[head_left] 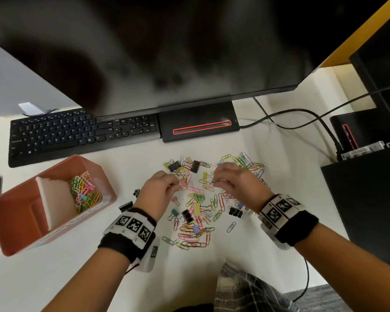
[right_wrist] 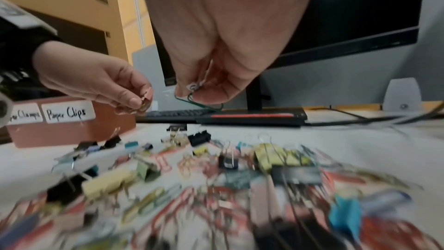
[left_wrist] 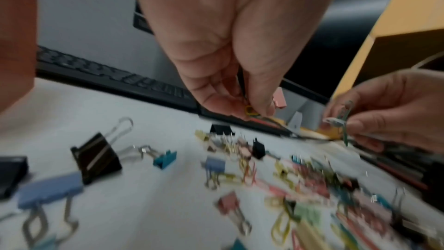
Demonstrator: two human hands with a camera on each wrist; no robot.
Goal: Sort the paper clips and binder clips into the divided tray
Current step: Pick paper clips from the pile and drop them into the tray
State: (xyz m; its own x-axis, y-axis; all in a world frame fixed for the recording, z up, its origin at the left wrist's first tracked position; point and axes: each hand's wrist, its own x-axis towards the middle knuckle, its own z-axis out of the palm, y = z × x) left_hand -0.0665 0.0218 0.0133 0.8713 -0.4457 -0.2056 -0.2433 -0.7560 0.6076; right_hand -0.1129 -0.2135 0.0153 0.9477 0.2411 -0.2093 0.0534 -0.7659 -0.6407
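Loose coloured paper clips and binder clips [head_left: 200, 206] lie heaped on the white desk. A terracotta tray [head_left: 14, 210] with a white divider stands to the left. Its right compartment holds several paper clips [head_left: 83, 194]. Labels on its side read "Paper Clamps" and "Paper Clips" [right_wrist: 68, 114]. My left hand [head_left: 177, 182] hovers over the heap and pinches a pink binder clip [right_wrist: 147, 95] together with a yellow paper clip [left_wrist: 251, 110]. My right hand [head_left: 215, 182], close beside it, pinches a green paper clip [right_wrist: 201, 104] with something small and silvery.
A black keyboard [head_left: 77, 134] and the monitor base [head_left: 198, 127] lie just behind the heap, under the big monitor [head_left: 144, 52]. Cables [head_left: 302, 115] run to black boxes [head_left: 369, 199] on the right. Bare desk shows between tray and heap.
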